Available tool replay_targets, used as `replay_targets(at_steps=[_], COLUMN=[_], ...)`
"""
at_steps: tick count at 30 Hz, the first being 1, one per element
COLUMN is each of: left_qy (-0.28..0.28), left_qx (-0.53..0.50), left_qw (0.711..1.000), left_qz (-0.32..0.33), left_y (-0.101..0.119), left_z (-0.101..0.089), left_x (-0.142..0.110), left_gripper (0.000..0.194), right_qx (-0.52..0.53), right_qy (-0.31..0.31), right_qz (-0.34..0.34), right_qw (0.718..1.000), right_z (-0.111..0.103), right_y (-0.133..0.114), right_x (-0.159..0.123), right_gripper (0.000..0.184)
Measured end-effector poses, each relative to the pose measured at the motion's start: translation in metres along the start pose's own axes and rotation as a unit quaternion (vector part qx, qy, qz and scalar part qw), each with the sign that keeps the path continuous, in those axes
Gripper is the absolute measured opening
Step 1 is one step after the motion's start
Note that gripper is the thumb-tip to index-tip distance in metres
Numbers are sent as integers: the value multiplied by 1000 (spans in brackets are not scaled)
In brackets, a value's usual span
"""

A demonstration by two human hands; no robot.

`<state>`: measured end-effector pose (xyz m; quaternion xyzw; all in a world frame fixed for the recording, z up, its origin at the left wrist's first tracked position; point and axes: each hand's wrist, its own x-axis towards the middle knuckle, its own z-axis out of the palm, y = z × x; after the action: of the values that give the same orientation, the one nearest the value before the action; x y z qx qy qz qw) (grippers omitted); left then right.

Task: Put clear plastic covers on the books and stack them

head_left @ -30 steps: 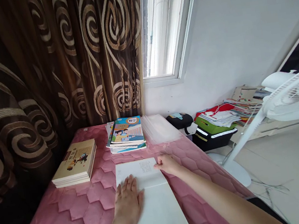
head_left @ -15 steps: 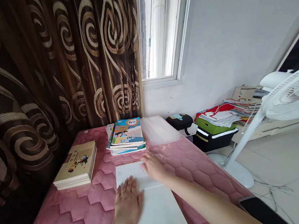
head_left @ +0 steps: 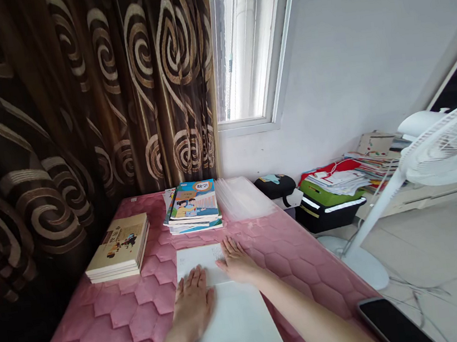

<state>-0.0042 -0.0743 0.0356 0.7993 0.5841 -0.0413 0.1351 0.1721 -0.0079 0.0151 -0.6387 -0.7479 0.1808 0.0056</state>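
An open book with pale, mostly blank pages lies on the pink quilted bed surface in front of me. My left hand rests flat on its left side near the fold, fingers stretched out. At the upper right corner of the far page, my right hand lies flat with its fingers extended. Small lines of print show beside the right fingertips. Neither hand grasps anything; both press down on the paper. A bracelet circles my left wrist.
Beyond the book sit a stack of textbooks and clear plastic covers. To the left is a pile of cream books. A phone lies at the right edge. A white fan and a green-black box stand on the floor.
My right hand has gone from curled fingers at the page's upper right corner to lying flat there. My left hand stays on the page, with more of its wrist and the bracelet showing.
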Motion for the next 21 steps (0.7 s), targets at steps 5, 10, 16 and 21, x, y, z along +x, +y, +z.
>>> replay_targets(at_steps=[5, 10, 16, 21], left_qy=[-63, -37, -6, 20], left_qx=[-10, -34, -37, -15], left_qw=[998, 995, 996, 998], left_qz=[12, 92, 79, 52], left_y=[7, 15, -33, -56], left_z=[-17, -15, -5, -2], left_x=[26, 63, 78, 80], left_gripper=[62, 62, 63, 61], right_qx=[-4, -15, -7, 7], right_qy=[5, 9, 3, 9], right_qz=[6, -2, -1, -1], right_qw=[1000, 1000, 1000, 1000], right_z=[5, 9, 2, -1], right_y=[0, 2, -1, -3], right_x=[0, 1, -3, -4], right_gripper=[74, 69, 72, 72])
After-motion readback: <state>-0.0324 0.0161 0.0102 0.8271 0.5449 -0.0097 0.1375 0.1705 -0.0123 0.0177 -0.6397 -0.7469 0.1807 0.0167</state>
